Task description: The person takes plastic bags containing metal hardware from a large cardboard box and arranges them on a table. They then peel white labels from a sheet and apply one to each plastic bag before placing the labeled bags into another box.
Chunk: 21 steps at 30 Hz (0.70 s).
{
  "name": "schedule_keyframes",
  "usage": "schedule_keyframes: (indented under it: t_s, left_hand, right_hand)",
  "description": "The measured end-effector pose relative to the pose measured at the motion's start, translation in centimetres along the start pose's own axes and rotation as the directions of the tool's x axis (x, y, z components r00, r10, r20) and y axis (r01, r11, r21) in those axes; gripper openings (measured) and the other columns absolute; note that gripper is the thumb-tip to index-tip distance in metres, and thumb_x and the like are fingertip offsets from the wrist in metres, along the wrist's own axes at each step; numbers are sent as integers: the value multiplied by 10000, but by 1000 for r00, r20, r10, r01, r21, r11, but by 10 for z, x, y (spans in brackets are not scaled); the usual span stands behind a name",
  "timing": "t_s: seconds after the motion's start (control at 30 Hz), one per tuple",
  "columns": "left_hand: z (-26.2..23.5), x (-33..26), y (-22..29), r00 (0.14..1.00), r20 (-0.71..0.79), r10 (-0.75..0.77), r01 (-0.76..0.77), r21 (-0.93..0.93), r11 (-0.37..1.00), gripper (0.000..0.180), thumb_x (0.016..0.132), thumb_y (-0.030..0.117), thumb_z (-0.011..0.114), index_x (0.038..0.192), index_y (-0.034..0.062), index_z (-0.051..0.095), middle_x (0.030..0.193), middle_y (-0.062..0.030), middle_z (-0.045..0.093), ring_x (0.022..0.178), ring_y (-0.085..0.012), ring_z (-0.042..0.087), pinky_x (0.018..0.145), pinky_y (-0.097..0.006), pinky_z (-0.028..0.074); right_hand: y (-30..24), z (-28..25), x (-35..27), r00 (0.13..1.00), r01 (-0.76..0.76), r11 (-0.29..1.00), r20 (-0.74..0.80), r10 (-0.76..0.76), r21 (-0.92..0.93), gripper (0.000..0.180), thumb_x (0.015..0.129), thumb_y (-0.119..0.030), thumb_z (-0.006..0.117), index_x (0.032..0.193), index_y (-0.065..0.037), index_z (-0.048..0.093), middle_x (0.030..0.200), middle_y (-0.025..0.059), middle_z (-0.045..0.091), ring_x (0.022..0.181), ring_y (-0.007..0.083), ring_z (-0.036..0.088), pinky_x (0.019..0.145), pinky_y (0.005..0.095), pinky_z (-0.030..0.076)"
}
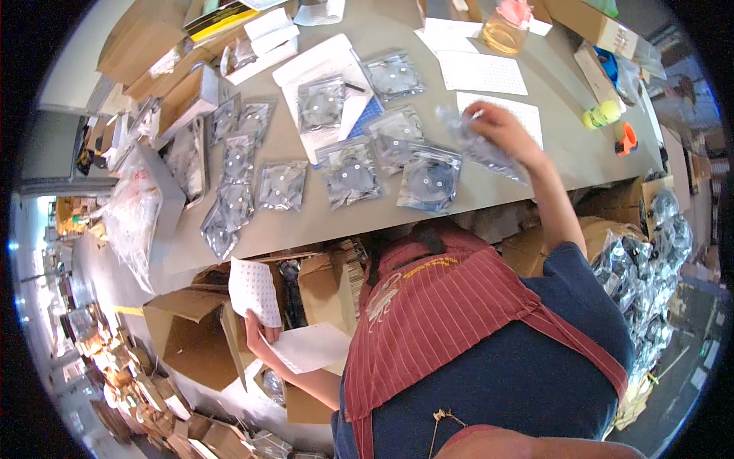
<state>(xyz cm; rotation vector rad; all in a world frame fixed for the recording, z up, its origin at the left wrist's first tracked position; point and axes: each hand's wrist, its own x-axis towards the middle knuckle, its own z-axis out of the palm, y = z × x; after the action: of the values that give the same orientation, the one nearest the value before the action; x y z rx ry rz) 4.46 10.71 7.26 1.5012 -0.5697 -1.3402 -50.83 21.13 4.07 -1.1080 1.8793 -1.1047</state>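
Observation:
My right hand reaches over the grey table and grips a clear plastic bag holding a dark item, lifted just above the surface. Several similar sealed bags lie flat across the table in rows. My left hand hangs below the table edge and holds white sticker sheets, one dotted sheet upright and another flat beneath. I wear a red striped apron over a blue shirt.
Open cardboard boxes stand under the table. A box full of bagged items sits at the right. White sheets, a yellow-liquid container, small boxes and an orange tool rest on the table.

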Motion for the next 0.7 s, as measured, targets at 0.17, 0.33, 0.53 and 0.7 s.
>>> schedule_keyframes:
  t_s: [0.17, 0.33, 0.53, 0.7]
  left_hand:
    - [13, -13, 3, 1000, -2, 31, -31, 3, 1000, 209, 964, 284, 569, 845, 114, 545, 582, 58, 383, 435, -37, 290, 422, -204, 217]
    - [17, -34, 4, 1000, -9, 12, -14, -155, 988, 212, 956, 243, 577, 792, 128, 507, 531, 79, 328, 425, -28, 257, 420, -211, 201]
    - [6, -30, -4, 999, 17, -29, 32, -223, 974, 200, 960, 252, 570, 812, 131, 513, 513, 87, 268, 423, -26, 241, 418, -205, 220]
    - [29, -32, -7, 999, 12, -31, 33, -276, 961, 209, 958, 263, 579, 803, 133, 526, 517, 91, 307, 415, -24, 259, 404, -203, 225]
  right_hand:
    - [41, 71, 5, 973, -148, 948, 133, 191, -281, 398, 790, -228, 691, 1140, -55, 612, 889, 168, 685, 835, 287, 659, 764, 391, 516]
    - [72, 94, 5, 987, -74, 850, 82, 136, -521, 281, 771, -218, 680, 1004, -62, 654, 942, 190, 675, 857, 388, 641, 778, 448, 514]
    - [32, 80, 32, 980, 191, 818, 147, -132, -543, 155, 757, -203, 682, 833, -79, 626, 1260, 148, 568, 1226, 390, 445, 972, 478, 388]
    - [48, 83, 123, 855, 508, 781, 328, -403, -364, 208, 782, -234, 675, 892, -63, 633, 1344, 160, 494, 1301, 400, 352, 1076, 468, 310]
